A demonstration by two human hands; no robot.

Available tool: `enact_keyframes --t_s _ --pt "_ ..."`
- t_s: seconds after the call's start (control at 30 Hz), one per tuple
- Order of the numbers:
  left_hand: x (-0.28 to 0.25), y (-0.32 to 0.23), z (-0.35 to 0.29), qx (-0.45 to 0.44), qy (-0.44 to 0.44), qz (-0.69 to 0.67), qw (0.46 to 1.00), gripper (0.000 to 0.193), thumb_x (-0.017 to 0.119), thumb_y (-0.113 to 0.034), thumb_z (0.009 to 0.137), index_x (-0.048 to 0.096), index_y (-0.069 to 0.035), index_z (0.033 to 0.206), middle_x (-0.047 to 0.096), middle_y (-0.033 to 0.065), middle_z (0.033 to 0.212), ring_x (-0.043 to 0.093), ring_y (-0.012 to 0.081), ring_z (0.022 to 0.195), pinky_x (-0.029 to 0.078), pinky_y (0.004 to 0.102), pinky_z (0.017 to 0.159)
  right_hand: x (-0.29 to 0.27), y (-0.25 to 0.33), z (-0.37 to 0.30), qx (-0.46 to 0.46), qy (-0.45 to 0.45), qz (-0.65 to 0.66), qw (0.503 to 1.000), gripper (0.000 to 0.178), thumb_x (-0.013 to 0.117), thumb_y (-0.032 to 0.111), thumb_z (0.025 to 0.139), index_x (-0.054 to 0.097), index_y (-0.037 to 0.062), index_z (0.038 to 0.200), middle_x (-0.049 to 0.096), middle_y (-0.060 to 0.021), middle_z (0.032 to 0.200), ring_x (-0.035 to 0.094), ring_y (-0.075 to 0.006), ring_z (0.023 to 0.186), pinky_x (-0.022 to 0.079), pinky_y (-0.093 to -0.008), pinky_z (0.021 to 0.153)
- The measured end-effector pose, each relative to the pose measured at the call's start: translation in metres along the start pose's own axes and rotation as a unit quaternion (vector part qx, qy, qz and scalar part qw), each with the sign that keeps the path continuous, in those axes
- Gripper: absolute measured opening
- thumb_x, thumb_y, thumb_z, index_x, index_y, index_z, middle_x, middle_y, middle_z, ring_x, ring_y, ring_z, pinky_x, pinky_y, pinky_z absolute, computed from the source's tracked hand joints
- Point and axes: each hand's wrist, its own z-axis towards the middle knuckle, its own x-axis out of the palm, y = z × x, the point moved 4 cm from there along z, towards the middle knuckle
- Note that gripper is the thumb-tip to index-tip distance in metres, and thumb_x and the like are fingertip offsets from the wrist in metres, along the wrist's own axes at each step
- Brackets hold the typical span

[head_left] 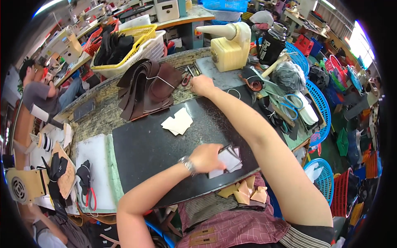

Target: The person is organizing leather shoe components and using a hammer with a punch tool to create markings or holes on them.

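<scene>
My left hand [205,158], with a metal watch at its wrist, grips a small stack of grey and white flat pieces [230,159] near the front of a black work board [144,165]. My right hand [202,85] is stretched to the board's far edge, its fingers curled. It is beside a few slim metal tools and a small red-handled tool [186,79]; what its fingers hold is hidden. A few cream cut pieces [178,122] lie on the board between the hands. Folded tan scraps [245,191] lie on the apron over my lap.
Bound dark brown leather pieces [147,89] lie behind the board. A yellowed glue dispenser [230,49] and a black bottle [271,44] stand at the back right. Blue-handled scissors [291,106] lie right, red-handled scissors [90,198] left. A seated person [45,93] is at far left.
</scene>
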Motion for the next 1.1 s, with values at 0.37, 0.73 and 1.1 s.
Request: enact_keyframes --t_s 0.37,0.73,1.1 --pt "-0.025 -0.015 -0.055 0.101 -0.275 0.041 0.955 0.052 0.068 -0.009 0.067 0.048 -0.007 0.115 0.054 0.0119 0.101 0.057 0.0292 0.089 0.050 0.0352 0.072 -0.021 -0.078 -0.135 -0.008 -0.164 0.013 0.986 0.025 0.064 0.025 0.075 0.054 0.0025 0.082 0.056 -0.0143 0.083 0.053 -0.0325 0.087 0.045 -0.0397 0.072" --pt "-0.003 -0.024 -0.034 0.133 -0.328 -0.045 0.934 0.047 0.065 -0.008 0.069 0.050 -0.005 0.113 0.054 0.0151 0.104 0.057 0.0324 0.089 0.048 0.0361 0.076 -0.006 0.011 -0.211 0.153 -0.029 0.758 0.633 0.015 0.047 0.019 0.092 0.051 0.0052 0.088 0.059 -0.0037 0.082 0.050 -0.0107 0.071 0.042 -0.0263 0.068" --pt "0.007 -0.015 -0.072 0.052 -0.156 -0.734 0.659 0.067 0.068 -0.005 0.075 0.033 -0.004 0.132 0.051 0.0075 0.118 0.052 0.0125 0.103 0.044 0.0281 0.087 -0.058 0.063 -0.255 -0.014 0.066 0.846 0.528 0.028 0.049 0.011 0.089 0.049 0.0037 0.116 0.058 -0.0068 0.104 0.057 -0.0122 0.095 0.045 -0.0253 0.084"
